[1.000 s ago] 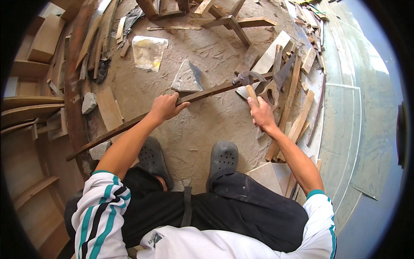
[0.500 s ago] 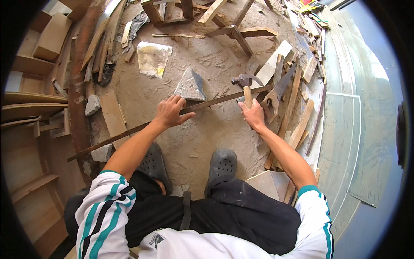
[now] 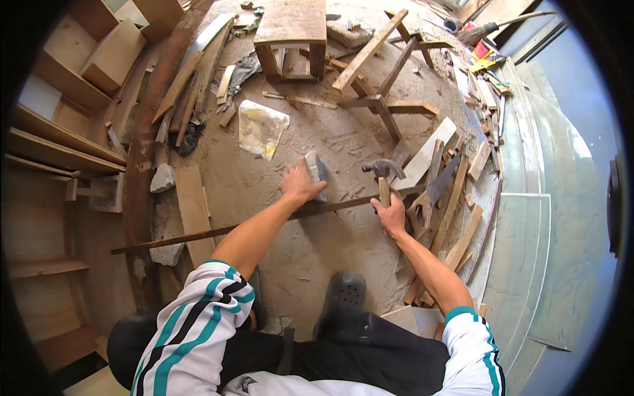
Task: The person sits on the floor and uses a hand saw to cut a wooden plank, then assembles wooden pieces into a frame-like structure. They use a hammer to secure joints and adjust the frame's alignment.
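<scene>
My left hand [image 3: 299, 183] is closed on a grey chunk of stone [image 3: 317, 173], fingers along its left and top sides. The stone stands on the dusty floor just beyond a long thin dark wooden strip [image 3: 178, 238]. That strip runs across in front of me, from the far left to beside the right hand, and my left wrist passes over it. My right hand [image 3: 391, 215] is wrapped round the wooden handle of a claw hammer [image 3: 382, 169], its metal head pointing up and away. Close by the right hand lies a handsaw [image 3: 422, 212] with a wooden grip.
A wooden stool [image 3: 290, 26] stands ahead, with a broken wooden frame [image 3: 380, 102] right of it. A stained white sheet [image 3: 263, 129] lies on the floor. Scrap wood [image 3: 462, 244] and glass sheets [image 3: 528, 264] line the right; wooden cabinets [image 3: 53, 231] line the left.
My left hand has moved from the strip onto the stone, which now appears turned and more upright. My right hand still holds the hammer. The view has shifted, showing more of the far floor.
</scene>
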`<state>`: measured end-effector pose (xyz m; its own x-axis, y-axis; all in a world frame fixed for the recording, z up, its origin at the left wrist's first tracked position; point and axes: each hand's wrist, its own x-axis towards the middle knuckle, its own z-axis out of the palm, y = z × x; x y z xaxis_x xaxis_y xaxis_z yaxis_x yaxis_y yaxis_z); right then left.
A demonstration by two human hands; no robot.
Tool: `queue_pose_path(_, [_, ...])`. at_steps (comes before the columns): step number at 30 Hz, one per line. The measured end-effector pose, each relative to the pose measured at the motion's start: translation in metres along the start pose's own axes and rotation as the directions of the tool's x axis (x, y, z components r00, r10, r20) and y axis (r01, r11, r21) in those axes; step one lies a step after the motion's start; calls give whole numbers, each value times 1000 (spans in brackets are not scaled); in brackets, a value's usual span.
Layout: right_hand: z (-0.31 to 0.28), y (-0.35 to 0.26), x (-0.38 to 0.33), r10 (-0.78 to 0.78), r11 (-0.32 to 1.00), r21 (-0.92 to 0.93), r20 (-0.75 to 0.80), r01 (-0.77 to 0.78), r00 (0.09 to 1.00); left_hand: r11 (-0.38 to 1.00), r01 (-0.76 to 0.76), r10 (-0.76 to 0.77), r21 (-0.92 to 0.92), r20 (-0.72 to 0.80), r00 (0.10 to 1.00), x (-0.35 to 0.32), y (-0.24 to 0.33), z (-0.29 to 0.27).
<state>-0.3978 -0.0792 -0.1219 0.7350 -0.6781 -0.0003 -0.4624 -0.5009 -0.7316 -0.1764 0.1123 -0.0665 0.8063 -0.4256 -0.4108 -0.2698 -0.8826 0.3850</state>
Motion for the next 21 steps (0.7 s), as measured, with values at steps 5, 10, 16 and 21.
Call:
queue_pose_path(5, [-11, -19, 6, -136, 991, -2, 71, 136, 988, 995, -57, 66, 85, -114, 991, 15, -40, -29])
queue_pose_path(10, [6, -33, 27, -239, 971, 26, 143, 237, 961, 997, -29, 41, 78, -165, 985, 34, -100, -65])
queue_pose_path(16, [47, -67, 61, -306, 952, 86, 272, 293, 913, 922, -296, 386, 251, -514, 766, 21, -142, -59])
queue_pose_path(21, [63, -79, 80, -375, 924, 43, 308, 381, 874, 907, -394, 421, 148, -295, 858, -32, -167, -72])
